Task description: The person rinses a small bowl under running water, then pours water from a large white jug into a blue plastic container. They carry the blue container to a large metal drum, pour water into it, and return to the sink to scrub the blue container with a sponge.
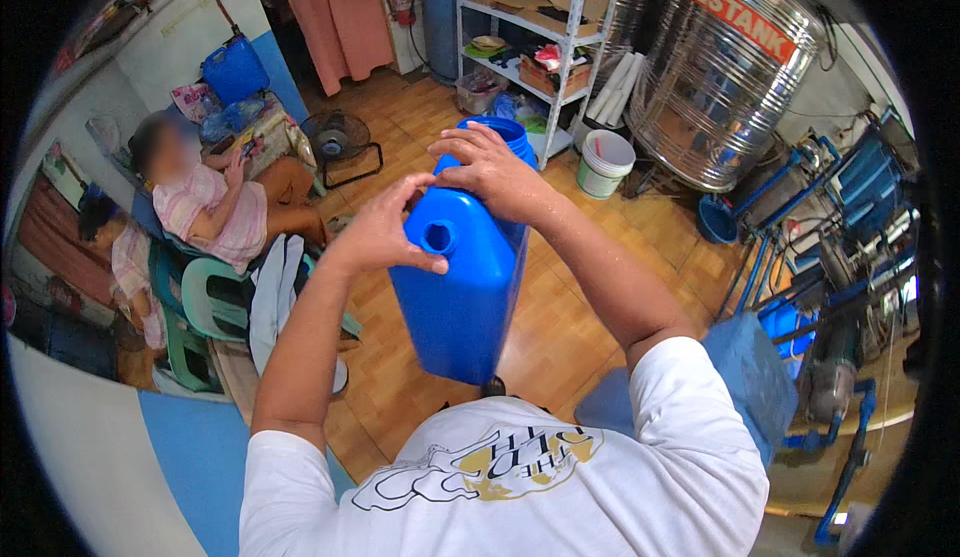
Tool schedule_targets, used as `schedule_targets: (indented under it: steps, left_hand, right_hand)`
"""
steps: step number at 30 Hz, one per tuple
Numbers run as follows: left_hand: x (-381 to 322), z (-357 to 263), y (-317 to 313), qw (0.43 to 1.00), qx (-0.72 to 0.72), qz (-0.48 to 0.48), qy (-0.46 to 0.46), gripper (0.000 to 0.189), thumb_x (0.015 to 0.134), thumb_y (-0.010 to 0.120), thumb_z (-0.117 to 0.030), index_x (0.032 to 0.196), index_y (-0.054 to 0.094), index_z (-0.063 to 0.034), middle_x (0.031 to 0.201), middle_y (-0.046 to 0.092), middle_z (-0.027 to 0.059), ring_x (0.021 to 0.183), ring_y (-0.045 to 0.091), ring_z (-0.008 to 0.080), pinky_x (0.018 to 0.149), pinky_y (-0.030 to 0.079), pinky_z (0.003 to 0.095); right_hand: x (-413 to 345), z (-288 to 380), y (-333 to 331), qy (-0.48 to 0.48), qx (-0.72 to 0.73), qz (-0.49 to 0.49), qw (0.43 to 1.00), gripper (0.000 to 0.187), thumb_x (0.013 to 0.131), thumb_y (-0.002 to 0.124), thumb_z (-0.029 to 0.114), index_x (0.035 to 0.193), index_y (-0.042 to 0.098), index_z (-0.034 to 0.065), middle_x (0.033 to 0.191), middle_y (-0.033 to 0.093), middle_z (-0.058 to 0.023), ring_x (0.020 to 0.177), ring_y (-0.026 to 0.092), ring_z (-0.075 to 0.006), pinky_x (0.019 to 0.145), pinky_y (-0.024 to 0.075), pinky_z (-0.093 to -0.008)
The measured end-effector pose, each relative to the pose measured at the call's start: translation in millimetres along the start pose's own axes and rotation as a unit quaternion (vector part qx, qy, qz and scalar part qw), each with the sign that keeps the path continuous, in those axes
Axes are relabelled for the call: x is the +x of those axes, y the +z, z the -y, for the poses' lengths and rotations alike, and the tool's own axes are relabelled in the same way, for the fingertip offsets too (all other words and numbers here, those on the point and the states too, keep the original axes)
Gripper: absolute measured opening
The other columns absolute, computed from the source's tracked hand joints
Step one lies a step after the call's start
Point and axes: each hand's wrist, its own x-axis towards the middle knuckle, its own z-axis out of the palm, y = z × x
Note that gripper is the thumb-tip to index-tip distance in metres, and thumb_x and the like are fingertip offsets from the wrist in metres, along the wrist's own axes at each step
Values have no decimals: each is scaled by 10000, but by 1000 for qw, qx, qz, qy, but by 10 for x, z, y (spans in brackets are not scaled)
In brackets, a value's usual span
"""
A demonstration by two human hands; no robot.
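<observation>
A blue plastic water jug (457, 309) stands out in front of my chest, held above the tiled floor or resting low, which I cannot tell. Its small uncapped spout (439, 237) faces me, and the wide threaded mouth (499, 128) is at the far end. My left hand (382, 228) grips the near top edge, its thumb lying just below the spout. Across the top, between spout and wide mouth, lies my right hand (491, 171), fingers curled over the handle area. Both hands meet there, and the handle is mostly hidden beneath them.
A seated person (214, 212) is at left, near green plastic chairs (217, 298) and a floor fan (341, 144). Ahead stand a white metal shelf (517, 13), a white bucket (606, 161) and a steel tank (727, 69). Pipes and filters (832, 257) line the right side.
</observation>
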Motion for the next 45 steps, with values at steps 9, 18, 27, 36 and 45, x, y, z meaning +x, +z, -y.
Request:
schedule_targets:
  steps: [9, 18, 27, 36, 45]
  left_hand:
    - [2275, 1395, -91, 993, -112, -31, 9, 1079, 593, 960, -341, 1491, 403, -124, 1378, 545, 162, 1250, 550, 298, 1072, 444, 424]
    - [4309, 2440, -840, 986, -132, -85, 46, 859, 629, 949, -283, 1360, 541, -90, 1288, 615, 133, 1202, 589, 228, 1037, 472, 365]
    - [6478, 3579, -1889, 976, -108, -176, 74, 826, 637, 940, -180, 1355, 541, -98, 1281, 613, 125, 1175, 609, 238, 1020, 501, 381]
    - [8514, 4653, -3057, 958, -109, -256, 67, 785, 666, 935, -150, 1338, 533, -88, 1218, 629, 118, 1122, 619, 228, 975, 525, 379]
    - [10548, 6022, -4182, 927, -234, -242, 166, 766, 660, 944, -146, 1311, 545, -80, 1179, 652, 122, 1053, 648, 209, 909, 558, 363]
  right_hand:
    - [524, -2398, 852, 85, 2, 75, 994, 383, 878, 595, 170, 1254, 638, 107, 1346, 588, -147, 1328, 500, -341, 1176, 290, -545]
    - [1129, -4120, 1558, 388, 76, -67, 916, 492, 848, 755, 207, 1285, 611, 32, 1231, 660, -176, 1158, 633, -358, 1003, 490, -425]
    - [-100, -5453, 3507, 616, 340, -175, 689, 399, 1011, 634, 345, 1249, 607, 25, 1029, 612, -17, 942, 563, -129, 847, 484, -299]
    - [1166, -7705, 4887, 767, 474, -19, 431, 869, 918, 385, 802, 1429, 496, 108, 1275, 583, -131, 1124, 555, -293, 971, 449, -480]
    - [2680, -9701, 5830, 559, 750, -177, 305, 1033, 816, 287, 940, 1567, 332, 232, 1591, 374, -116, 1415, 397, -350, 1091, 353, -592]
